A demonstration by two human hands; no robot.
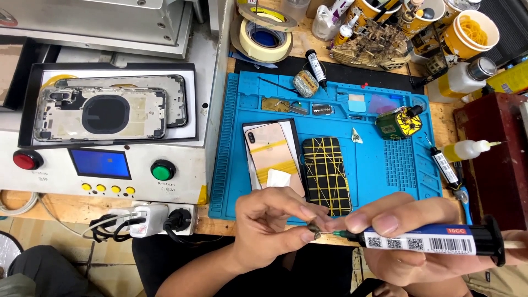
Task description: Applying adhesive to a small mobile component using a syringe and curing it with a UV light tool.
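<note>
The left hand point(272, 220) is reaching in from below, forearm slanting up from the lower edge, wrist bent, fingers curled inward. Its thumb and fingertips are pinching a tiny dark part point(314, 228), holding it up off the bench in front of the person's lap. What the part is cannot be told; it is too small.

The right hand point(418, 236) is coming in from the other side, lying almost level, fingers wrapped round a glue syringe point(423, 240) with a dark blue and white barrel and a black collar at its rear end. The thumb and forefinger are clamping the barrel near its front. The syringe's green tip point(342, 235) is pointing straight at the pinch and sitting just beside the small part, touching it or nearly so.

Beyond the pinch, a blue work mat point(374, 165) is lying on the bench. On it, just past the left fingers, a phone back taped in yellow point(273, 157) and a black panel crossed with yellow lines point(326, 175) are resting side by side.
</note>
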